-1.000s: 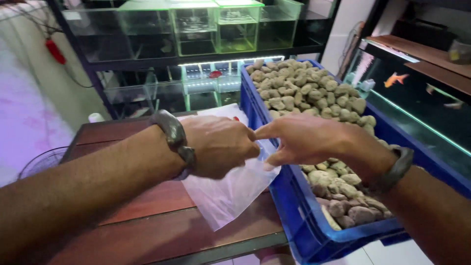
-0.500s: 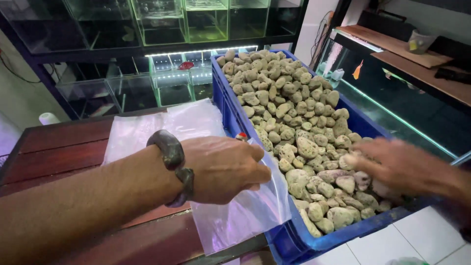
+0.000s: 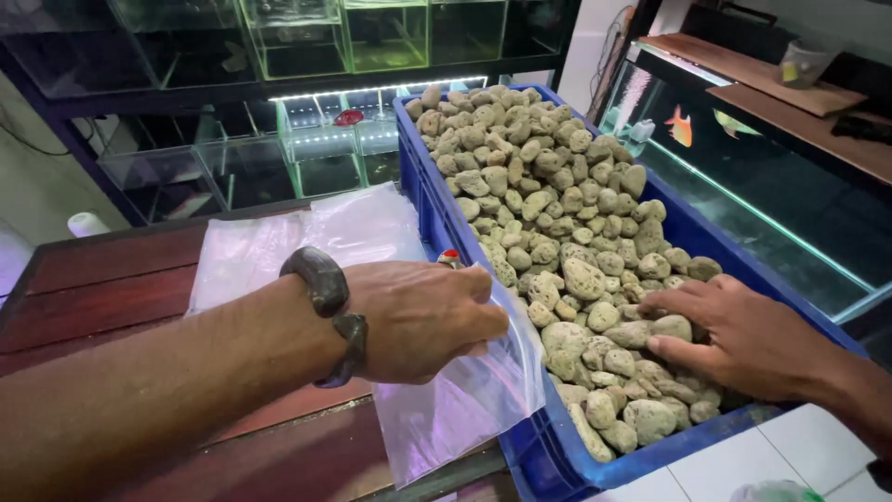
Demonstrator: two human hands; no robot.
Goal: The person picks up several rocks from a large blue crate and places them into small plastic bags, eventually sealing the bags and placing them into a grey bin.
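Two bare hands are working at a blue crate [image 3: 437, 200] of pale stones [image 3: 557, 223]. Left hand [image 3: 423, 321] is pinching the edge of a clear plastic bag [image 3: 372, 232], fingers pressed together, holding it against the crate's rim. Right hand [image 3: 743, 335], fingers spread, is resting on the stones, just right of the bag. Beneath lies a wooden table [image 3: 102, 288].

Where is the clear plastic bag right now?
In the head view the clear plastic bag lies on the wooden table, left of the blue crate of stones, its near edge pinched by the left hand.
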